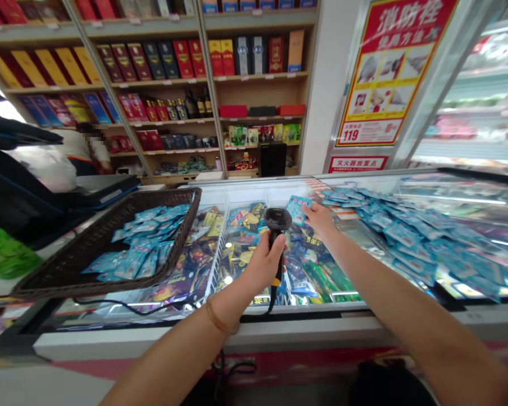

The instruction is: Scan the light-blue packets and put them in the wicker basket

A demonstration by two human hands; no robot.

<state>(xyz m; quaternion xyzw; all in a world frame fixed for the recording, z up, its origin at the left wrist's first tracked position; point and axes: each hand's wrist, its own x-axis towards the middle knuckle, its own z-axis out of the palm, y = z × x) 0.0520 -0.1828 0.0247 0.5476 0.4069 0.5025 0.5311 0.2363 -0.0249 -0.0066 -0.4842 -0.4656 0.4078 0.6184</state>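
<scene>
My left hand (267, 260) is wrapped round the handle of a black barcode scanner (278, 219), held upright over the glass-topped freezer. A small blue packet (297, 210) is pinched by its right edge in my right hand (318, 217), just right of the scanner's head. To the right, a spread-out pile of similar blue packets (410, 228) lies on the freezer glass. On the left stands a dark brown wicker basket (63, 270) with more blue packets (141, 242) heaped inside.
Frozen goods in colourful wrappers show through the freezer (135, 341) lid. A black cable (139, 309) runs along its near edge. Behind are shelves (258, 82) of boxes and bottles. A person (82, 148) is at the far left, near a green bag (4, 251).
</scene>
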